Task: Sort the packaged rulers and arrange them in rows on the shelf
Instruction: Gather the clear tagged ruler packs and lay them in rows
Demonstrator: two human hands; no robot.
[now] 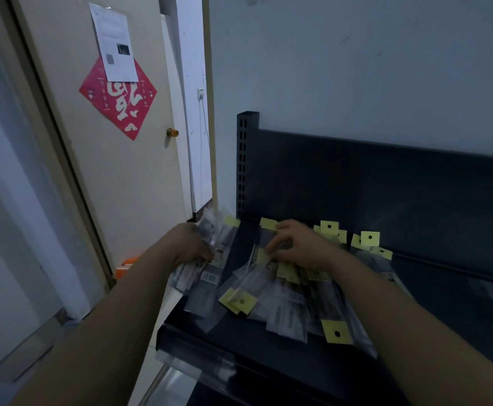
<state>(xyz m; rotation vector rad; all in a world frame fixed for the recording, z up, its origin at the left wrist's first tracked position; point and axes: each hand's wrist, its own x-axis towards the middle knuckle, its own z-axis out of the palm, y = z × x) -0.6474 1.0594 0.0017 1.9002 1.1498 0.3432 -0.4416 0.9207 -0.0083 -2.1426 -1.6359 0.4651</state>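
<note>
The left hand [191,244] is closed around a gathered bundle of clear plastic ruler packets [210,253], which is held at the left end of the dark metal shelf [239,332], partly beyond its edge. The right hand [298,249] is laid on top of the loose heap of clear packets with yellow hang tabs [292,303]; its fingers [277,244] are curled over a packet, but a firm pinch cannot be confirmed through the blur. The two hands are held apart, with a strip of bare shelf between them. The heap is spread to the right of and below the right hand, so that hand is judged the nearer for the next pick, while the bundle is kept ready on the left to receive it. The long axes of the packets run mostly from the front lip toward the dark back panel [385,177], though several are skewed, with tabs pointing both ways. No tidy row is yet seen, so sorting is judged to be at an early stage.
</note>
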